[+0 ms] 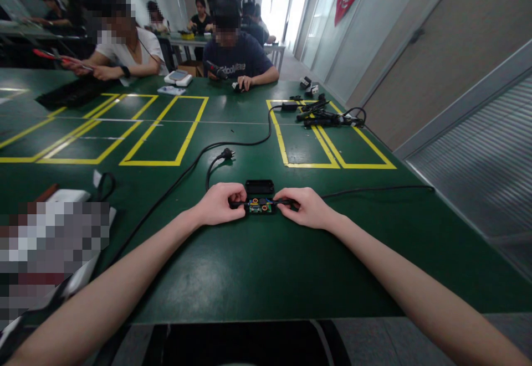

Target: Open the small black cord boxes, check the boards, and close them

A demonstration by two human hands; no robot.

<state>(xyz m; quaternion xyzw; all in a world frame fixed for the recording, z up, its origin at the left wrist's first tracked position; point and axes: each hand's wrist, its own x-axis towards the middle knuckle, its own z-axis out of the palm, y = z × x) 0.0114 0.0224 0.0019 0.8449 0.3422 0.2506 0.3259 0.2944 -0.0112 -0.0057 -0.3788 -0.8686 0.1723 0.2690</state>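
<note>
In front of me on the green table lies a small circuit board (260, 206) with copper-ringed coils, set in a black plastic case half. Its separate black case cover (260, 186) rests just behind it. My left hand (224, 204) is closed around the black cable at the board's left end. At the right end, my right hand (305, 206) pinches the other black cable (353, 191), which runs off toward the table's right edge. A black power plug (226, 154) on a cable lies beyond my left hand. My fingers hide where the cables enter the case.
Yellow tape rectangles (152, 162) mark the green table (233, 277). A heap of black cables and adapters (316, 116) lies at the back right. A long black cord (178, 180) crosses on the left, near a blurred white object (54, 244). Two people (239, 56) sit opposite.
</note>
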